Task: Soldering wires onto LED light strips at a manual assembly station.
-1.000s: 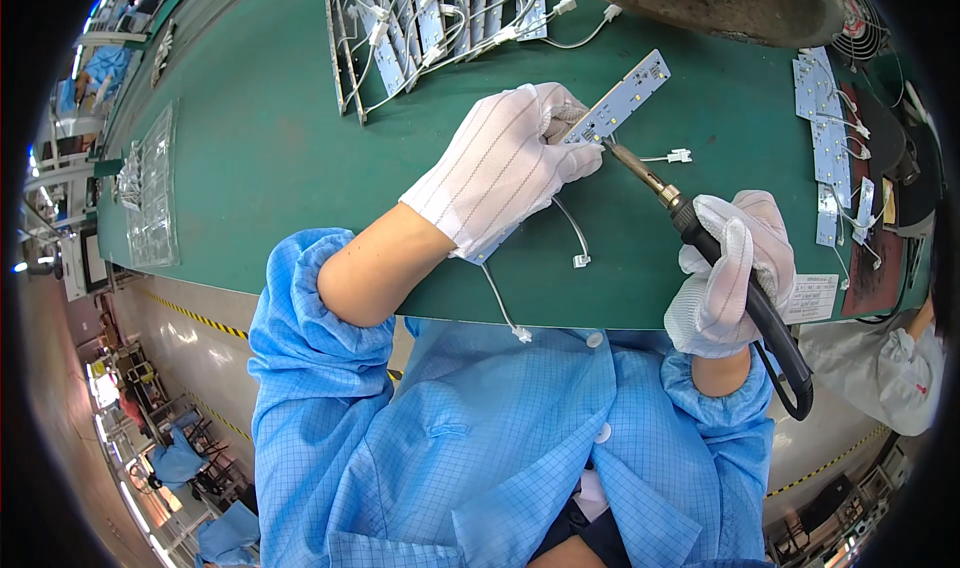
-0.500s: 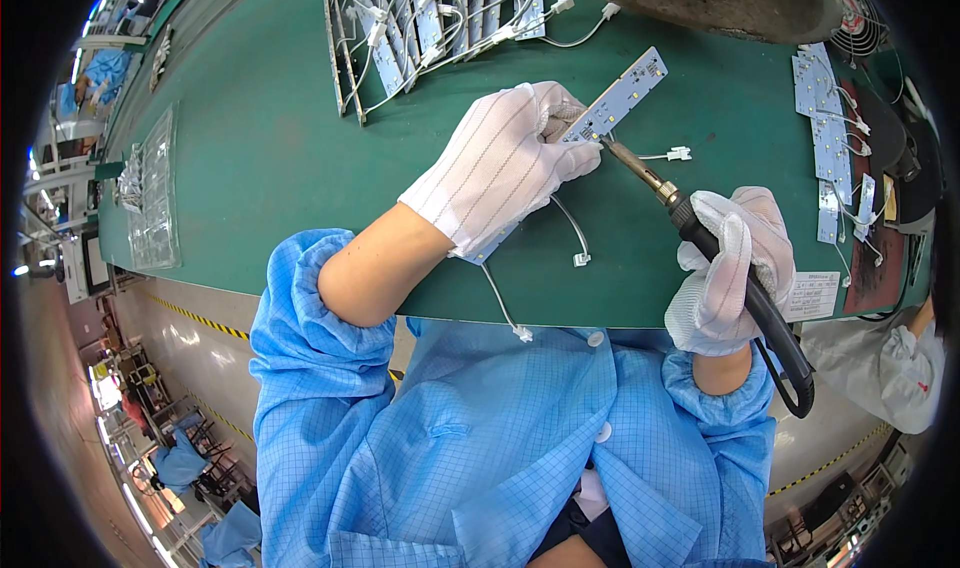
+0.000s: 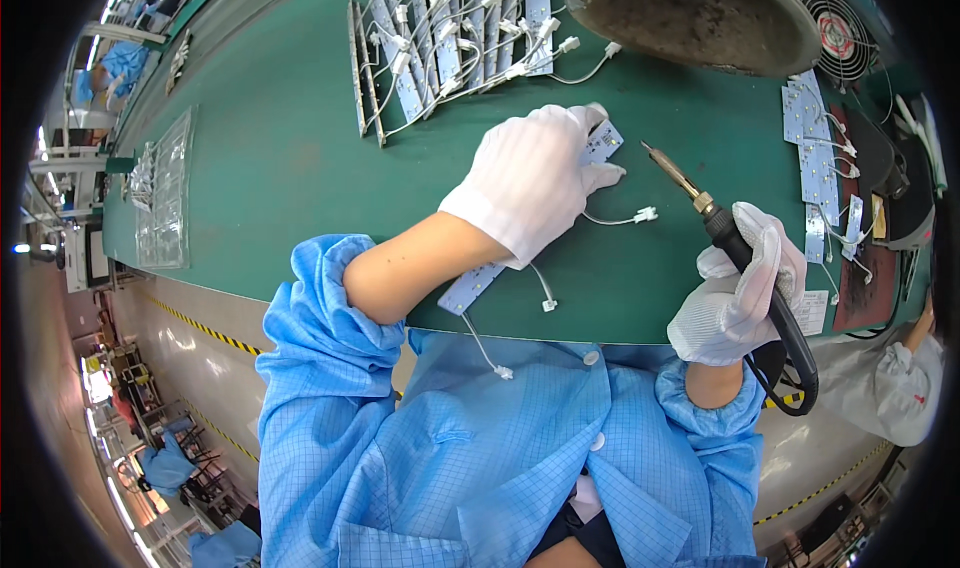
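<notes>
My left hand (image 3: 535, 173), in a white glove, pinches a pale-blue LED strip board (image 3: 603, 144). The board runs slantwise under the hand; one end shows past my fingertips and a lower part shows below the wrist. Thin white wires with small white connectors (image 3: 646, 214) trail from it over the green table and its front edge. My right hand (image 3: 738, 288), also gloved, is wrapped round the black handle of a soldering iron (image 3: 724, 226). The iron points up and left, its bare tip a short way right of the board, not touching it.
At the back stand several wired LED boards (image 3: 440, 38) beside a metal rack (image 3: 366, 73). A dark round hood (image 3: 690, 18) and a fan (image 3: 838, 36) are at the back right. More boards (image 3: 815, 153) lie right; a clear plastic tray (image 3: 165, 193) lies left.
The soldering iron's tip has drawn away from the board. My left hand has moved the board down and toward me, and covers more of its upper part.
</notes>
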The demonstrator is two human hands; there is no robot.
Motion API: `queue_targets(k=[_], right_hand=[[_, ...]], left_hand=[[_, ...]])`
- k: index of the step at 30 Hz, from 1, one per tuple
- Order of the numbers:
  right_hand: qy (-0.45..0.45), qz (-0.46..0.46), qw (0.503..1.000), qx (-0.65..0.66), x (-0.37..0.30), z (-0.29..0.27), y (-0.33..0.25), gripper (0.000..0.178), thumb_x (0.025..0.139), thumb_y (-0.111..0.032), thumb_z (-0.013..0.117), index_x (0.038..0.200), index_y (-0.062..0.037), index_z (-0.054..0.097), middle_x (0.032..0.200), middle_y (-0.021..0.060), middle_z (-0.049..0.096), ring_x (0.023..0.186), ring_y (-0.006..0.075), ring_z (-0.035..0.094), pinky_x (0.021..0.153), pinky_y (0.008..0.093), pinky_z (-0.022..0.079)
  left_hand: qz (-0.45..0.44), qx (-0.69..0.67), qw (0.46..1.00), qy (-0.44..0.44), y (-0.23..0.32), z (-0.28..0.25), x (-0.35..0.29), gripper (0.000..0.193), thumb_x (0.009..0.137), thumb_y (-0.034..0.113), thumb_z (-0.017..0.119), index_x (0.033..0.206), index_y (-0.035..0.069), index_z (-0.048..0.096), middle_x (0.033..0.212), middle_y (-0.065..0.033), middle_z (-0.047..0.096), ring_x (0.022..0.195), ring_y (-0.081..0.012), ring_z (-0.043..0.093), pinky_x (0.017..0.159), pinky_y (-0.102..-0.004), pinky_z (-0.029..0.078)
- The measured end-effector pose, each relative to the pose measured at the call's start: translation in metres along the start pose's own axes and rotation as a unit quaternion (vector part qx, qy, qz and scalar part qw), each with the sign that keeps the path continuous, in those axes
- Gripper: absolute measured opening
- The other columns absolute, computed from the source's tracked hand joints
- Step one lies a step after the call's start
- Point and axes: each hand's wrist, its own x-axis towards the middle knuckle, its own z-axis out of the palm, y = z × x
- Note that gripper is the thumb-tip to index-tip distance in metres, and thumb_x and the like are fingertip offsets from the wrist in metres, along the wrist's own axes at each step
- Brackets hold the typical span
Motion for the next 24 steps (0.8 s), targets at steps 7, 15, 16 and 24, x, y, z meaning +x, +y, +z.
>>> queue_targets(k=[7, 15, 16, 24], right_hand=[[-0.045, -0.049, 0.997, 0.029, 0.002, -0.001, 0.002, 0.019, 0.082, 0.000, 0.051, 0.100, -0.0002, 0.055, 0.088, 0.0169, 0.068, 0.065, 0.0239, 0.056, 0.065, 0.0358, 0.046], [-0.084, -0.030, 0.995, 0.053, 0.011, 0.002, -0.006, 0.018, 0.082, 0.000, 0.050, 0.100, -0.0017, 0.055, 0.087, 0.0149, 0.068, 0.060, 0.0215, 0.055, 0.061, 0.0345, 0.045], [-0.082, -0.050, 0.995, 0.037, 0.011, 0.003, -0.007, 0.018, 0.082, 0.000, 0.051, 0.100, -0.0020, 0.056, 0.087, 0.0146, 0.069, 0.060, 0.0210, 0.054, 0.060, 0.0343, 0.045], [-0.148, 0.009, 0.988, 0.051, 0.011, -0.004, -0.010, 0.023, 0.090, -0.011, 0.040, 0.103, 0.0050, 0.050, 0.089, 0.0216, 0.063, 0.077, 0.0295, 0.056, 0.078, 0.0425, 0.047]], left_hand=[[-0.107, -0.248, 0.955, -0.126, -0.006, -0.018, -0.002, 0.037, 0.081, 0.029, 0.067, 0.101, -0.002, 0.064, 0.078, -0.0232, 0.061, 0.072, -0.0365, 0.060, 0.068, -0.0413, 0.048], [-0.071, -0.244, 0.963, -0.089, -0.004, -0.015, -0.004, 0.032, 0.079, 0.026, 0.066, 0.098, 0.000, 0.065, 0.078, -0.0228, 0.062, 0.072, -0.0385, 0.058, 0.066, -0.0420, 0.047], [-0.071, -0.244, 0.963, -0.089, -0.003, -0.017, -0.004, 0.032, 0.079, 0.026, 0.066, 0.098, 0.000, 0.065, 0.078, -0.0228, 0.062, 0.072, -0.0385, 0.058, 0.066, -0.0420, 0.047], [-0.071, -0.232, 0.966, -0.094, -0.005, -0.015, -0.004, 0.032, 0.080, 0.027, 0.065, 0.098, 0.001, 0.066, 0.080, -0.0229, 0.062, 0.073, -0.0392, 0.059, 0.066, -0.0426, 0.047]])
